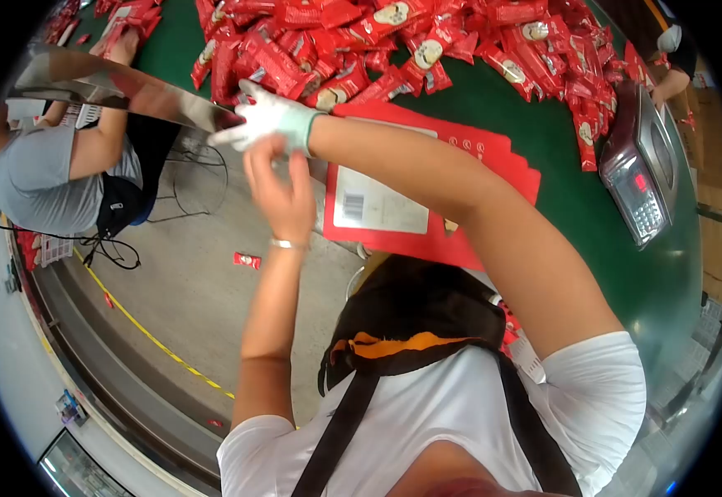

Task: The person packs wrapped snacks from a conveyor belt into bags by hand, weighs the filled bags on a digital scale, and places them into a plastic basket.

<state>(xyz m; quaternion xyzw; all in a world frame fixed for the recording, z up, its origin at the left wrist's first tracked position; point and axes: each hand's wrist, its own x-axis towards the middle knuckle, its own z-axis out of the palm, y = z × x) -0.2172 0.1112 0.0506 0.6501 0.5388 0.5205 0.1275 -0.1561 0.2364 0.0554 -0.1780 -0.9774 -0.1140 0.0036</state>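
Note:
My right hand [266, 120] wears a white glove with a green cuff and reaches across to the left, fingers spread, with nothing seen in it. Just below is my bare left hand [276, 195], raised with thumb and fingers apart; its fingertips overlap the glove's lower edge, and whether they touch it I cannot tell. Beneath my right forearm lies a stack of flat red printed bags [460, 246] with a white barcode label. A large heap of small red wrapped packets [286, 66] lies beyond my hands on the green table [572, 228].
A digital scale [642, 186] stands at the table's right side. A metal edge [141, 93] runs along the left. One person [55, 174] sits at left; another person's arm [673, 83] reaches in at upper right. A red packet [247, 261] lies on the floor.

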